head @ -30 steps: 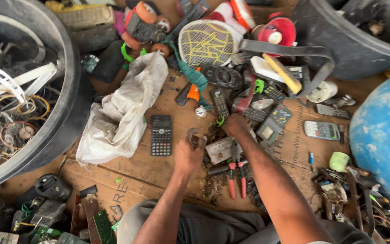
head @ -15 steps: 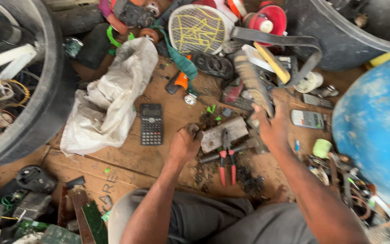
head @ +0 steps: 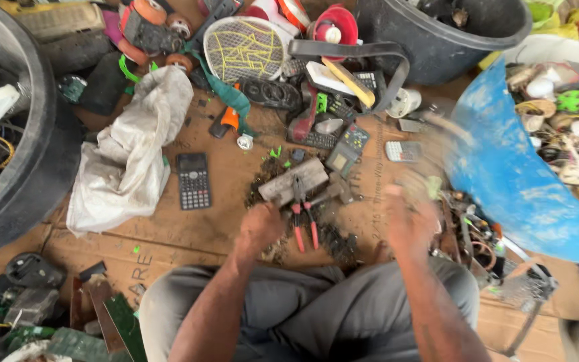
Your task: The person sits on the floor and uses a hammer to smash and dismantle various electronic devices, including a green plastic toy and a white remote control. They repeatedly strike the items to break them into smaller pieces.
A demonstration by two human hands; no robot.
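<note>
Brown cardboard sheeting [head: 216,228] is serving as the work mat, catching dark crumbs of broken scrap. The left hand [head: 259,228] is curling into a loose fist just beside the red-handled pliers [head: 305,224], probably pinching some small piece, though nothing shows between the fingers. The right hand [head: 407,218] is smearing with motion blur near the blue plastic tub [head: 504,174], so I cannot tell whether it is open or gripping. Ahead of the pliers a grey flat metal casing [head: 294,179] is lying within easy reach. Farther left, a black pocket calculator [head: 193,179] is resting face up beside a crumpled white sack [head: 132,151].
</note>
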